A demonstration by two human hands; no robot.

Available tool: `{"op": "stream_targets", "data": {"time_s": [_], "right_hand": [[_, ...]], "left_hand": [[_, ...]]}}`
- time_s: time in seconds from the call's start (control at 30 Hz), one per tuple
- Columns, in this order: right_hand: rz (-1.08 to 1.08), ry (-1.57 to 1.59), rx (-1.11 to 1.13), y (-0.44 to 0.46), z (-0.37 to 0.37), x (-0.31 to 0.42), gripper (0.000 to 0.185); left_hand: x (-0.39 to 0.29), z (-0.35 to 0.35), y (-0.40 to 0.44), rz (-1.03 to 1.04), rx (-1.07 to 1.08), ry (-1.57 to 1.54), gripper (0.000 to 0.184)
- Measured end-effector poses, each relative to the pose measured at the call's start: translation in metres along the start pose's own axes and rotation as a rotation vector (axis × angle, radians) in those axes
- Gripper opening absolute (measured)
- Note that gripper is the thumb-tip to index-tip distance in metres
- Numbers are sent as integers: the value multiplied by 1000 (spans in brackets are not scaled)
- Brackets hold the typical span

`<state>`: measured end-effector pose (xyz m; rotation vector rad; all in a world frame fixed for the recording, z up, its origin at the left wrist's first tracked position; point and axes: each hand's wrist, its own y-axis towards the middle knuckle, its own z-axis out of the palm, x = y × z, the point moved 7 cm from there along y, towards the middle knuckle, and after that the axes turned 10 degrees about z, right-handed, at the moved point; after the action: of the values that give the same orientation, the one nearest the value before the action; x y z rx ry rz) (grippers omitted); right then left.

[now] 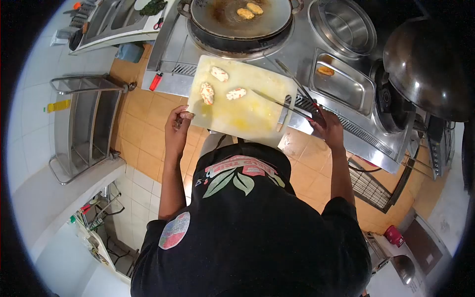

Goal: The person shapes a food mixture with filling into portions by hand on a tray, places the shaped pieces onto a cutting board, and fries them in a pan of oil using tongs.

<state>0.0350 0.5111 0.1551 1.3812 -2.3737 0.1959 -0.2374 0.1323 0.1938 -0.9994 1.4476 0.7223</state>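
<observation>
A pale cutting board (247,111) lies at the stove's front edge, its near side jutting over it. Three whitish patties with orange bits rest on its left half, one of them (236,94) nearest the middle. My left hand (180,119) pinches the board's left edge. Closed round the handles of long metal tongs (292,106) is my right hand (326,127), right of the board. The tongs' arms are spread, one over the board, pointing toward the middle patty without touching it. Behind the board, a wok (222,29) of oil holds two golden patties (250,11).
A metal tray (346,89) with one fried piece (325,71) sits right of the board, a round steel pan (346,29) behind it. A large domed lid (425,69) stands far right. A red lighter (156,82) lies on the left front edge.
</observation>
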Motion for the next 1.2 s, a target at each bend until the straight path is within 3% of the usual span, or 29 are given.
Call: {"op": "stream_targets", "data": {"time_s": [0.3, 0.63, 0.83, 0.93, 1.03, 1.2], "right_hand": [[87, 230, 177, 14, -2, -14, 60], [-187, 150, 84, 42, -32, 32, 52], [-574, 318, 244, 57, -4, 178, 44], [-738, 487, 464, 18, 26, 278, 36], [-838, 540, 677, -60, 72, 360, 31], [-1239, 532, 1101, -284, 89, 465, 28]], "left_hand": [[15, 12, -42, -79, -143, -9, 28], [36, 10, -95, -108, -317, -157, 35], [47, -33, -189, -93, -628, -412, 37], [51, -51, -276, -55, -835, -637, 41], [62, -59, -382, 9, -1061, -744, 42], [81, -26, -584, 112, -1470, -764, 37]]}}
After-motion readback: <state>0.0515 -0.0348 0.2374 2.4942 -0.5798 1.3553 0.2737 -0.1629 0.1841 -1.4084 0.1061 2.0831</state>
